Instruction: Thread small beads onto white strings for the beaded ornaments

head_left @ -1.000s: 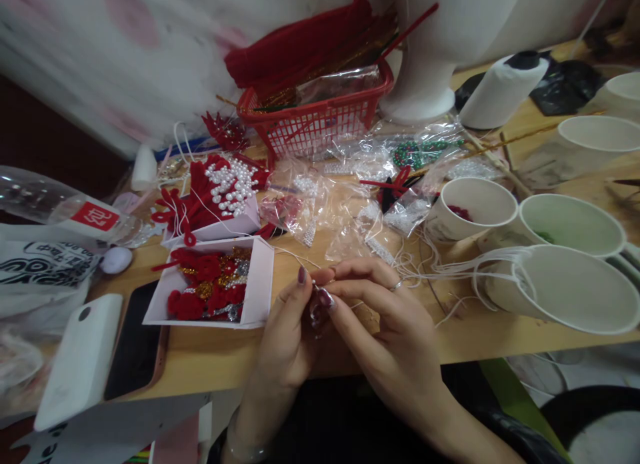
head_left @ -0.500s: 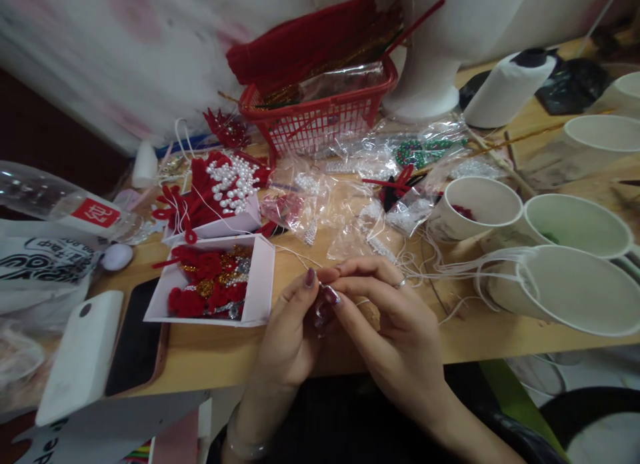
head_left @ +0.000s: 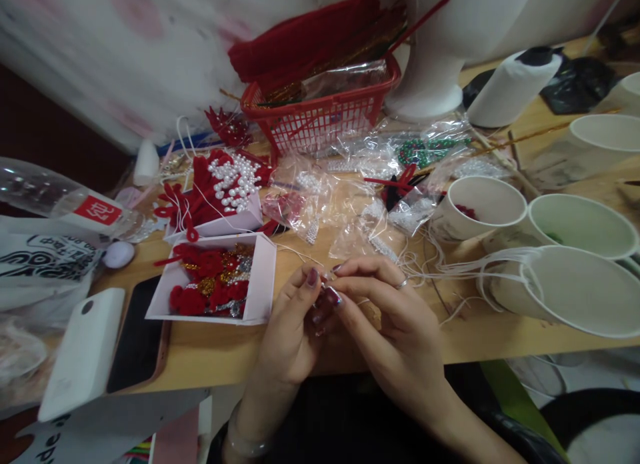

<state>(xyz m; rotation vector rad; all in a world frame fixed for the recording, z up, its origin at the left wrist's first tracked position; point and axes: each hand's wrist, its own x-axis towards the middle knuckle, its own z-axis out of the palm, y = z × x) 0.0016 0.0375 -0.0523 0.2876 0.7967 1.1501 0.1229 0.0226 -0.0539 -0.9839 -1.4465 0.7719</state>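
Note:
My left hand (head_left: 293, 321) and my right hand (head_left: 395, 324) meet at the fingertips above the front edge of the table. Both are closed in a pinch around something small that the fingers mostly hide; I cannot make out what it is. A thin white string (head_left: 299, 252) runs to the fingers from the upper left. Just left of my left hand stands a white box (head_left: 263, 277) with red fuzzy pieces (head_left: 210, 267) and gold and silver bits in it. Clear plastic bags (head_left: 345, 241) of small beads lie beyond my fingertips.
A red basket (head_left: 320, 121) of red fuzzy stems stands at the back. Paper cups (head_left: 575, 297) and white cords (head_left: 450, 267) are at right, beside a thread cone (head_left: 515, 87). At left are a phone (head_left: 137, 337), a white power bank (head_left: 83, 354) and a plastic bottle (head_left: 65, 201).
The fingertips have shifted slightly against each other, and my left fingers curl a little more around the small thing. The whole view has moved very slightly; the table things stay put.

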